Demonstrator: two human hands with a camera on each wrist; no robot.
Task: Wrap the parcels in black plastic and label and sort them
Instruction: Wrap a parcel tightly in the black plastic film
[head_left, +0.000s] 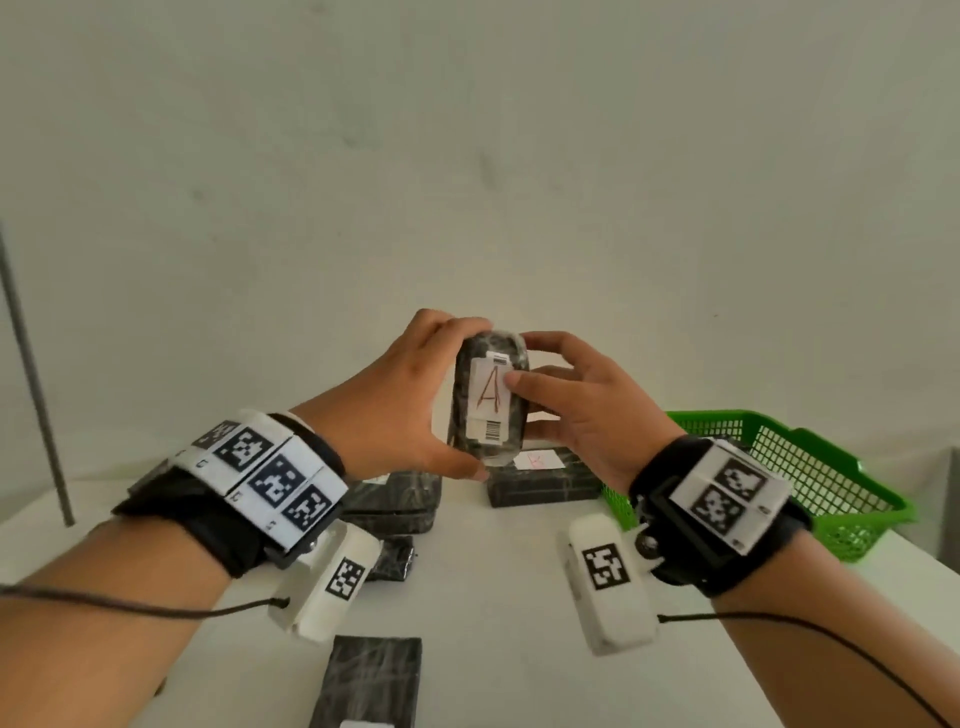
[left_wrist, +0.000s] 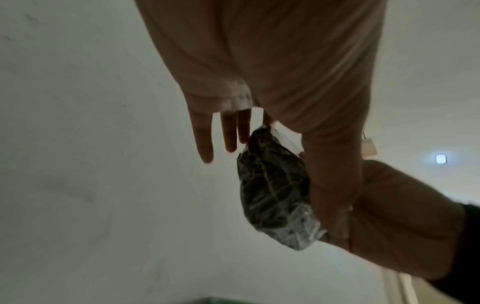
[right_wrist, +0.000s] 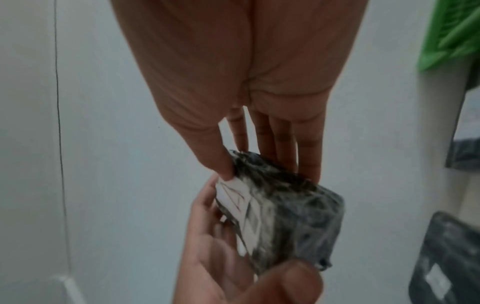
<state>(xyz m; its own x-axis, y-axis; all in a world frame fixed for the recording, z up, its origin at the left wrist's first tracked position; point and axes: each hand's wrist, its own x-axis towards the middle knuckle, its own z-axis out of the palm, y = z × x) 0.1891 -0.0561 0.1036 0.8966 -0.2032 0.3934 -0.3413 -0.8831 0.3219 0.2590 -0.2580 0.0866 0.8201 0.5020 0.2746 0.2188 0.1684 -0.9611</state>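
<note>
Hands (head_left: 488, 395) pinching labelled parcel (head_left: 488, 402) upright; wrapped parcels (head_left: 540, 480) behind, green basket (head_left: 810, 467) right.

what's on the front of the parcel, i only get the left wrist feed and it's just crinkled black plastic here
Observer: The head view shows a white label on the parcel with a hand-drawn letter A and a barcode below it.
Operator: is the other hand on it too
Observer: Yes. The right hand pinches the parcel, thumb on the label's edge, while the left hand grips the opposite side.
Operator: anywhere to drop it
Observer: A green basket stands on the table to the right, beyond the right wrist.
</note>
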